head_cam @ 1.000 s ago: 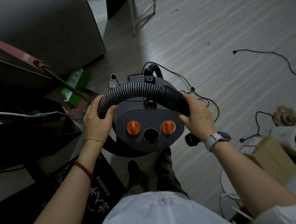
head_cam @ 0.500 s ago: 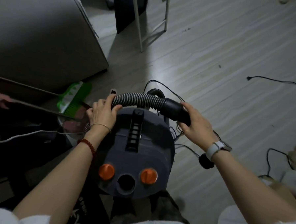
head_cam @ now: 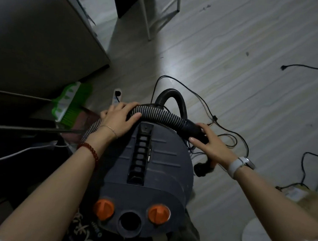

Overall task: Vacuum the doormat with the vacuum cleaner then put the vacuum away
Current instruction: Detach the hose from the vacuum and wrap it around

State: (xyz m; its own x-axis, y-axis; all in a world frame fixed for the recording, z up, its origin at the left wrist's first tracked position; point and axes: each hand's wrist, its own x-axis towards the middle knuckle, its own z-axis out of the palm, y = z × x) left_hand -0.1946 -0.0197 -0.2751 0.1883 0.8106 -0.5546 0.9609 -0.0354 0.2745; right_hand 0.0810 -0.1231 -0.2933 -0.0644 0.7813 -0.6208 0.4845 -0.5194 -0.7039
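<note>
Head view, looking down. Grey canister vacuum (head_cam: 148, 171) on the floor (head_cam: 230, 72), close below, two orange knobs (head_cam: 103, 209) and a round port at its near end. Ribbed hose (head_cam: 160, 115) laid across the far end of the body, ending in a black cuff (head_cam: 194, 128) at the right, with a black loop arching up behind.

Left hand (head_cam: 117, 118) on the hose at the left, fingers (head_cam: 129, 106) curled over the ribbing and thumb underneath, gripping it. Right hand (head_cam: 210, 143) at the cuff, fingers only loosely bent along it, thumb tucked under; touching rather than clamping, grip not certain.

Doormat (head_cam: 82, 228) a dark printed patch at the bottom edge, partly under the vacuum and the left arm.

Thin black cords (head_cam: 227, 131) looped on the floor just right of the vacuum, a power strip (head_cam: 117, 96) beyond the left hand, a green broom (head_cam: 70, 102) against a cabinet (head_cam: 39, 40) at the left.

Likely risks: hose springing off the body if the loose right-hand hold slips; cords snagging wheels or feet when the vacuum is moved; broom knocked over in the tight corner.
</note>
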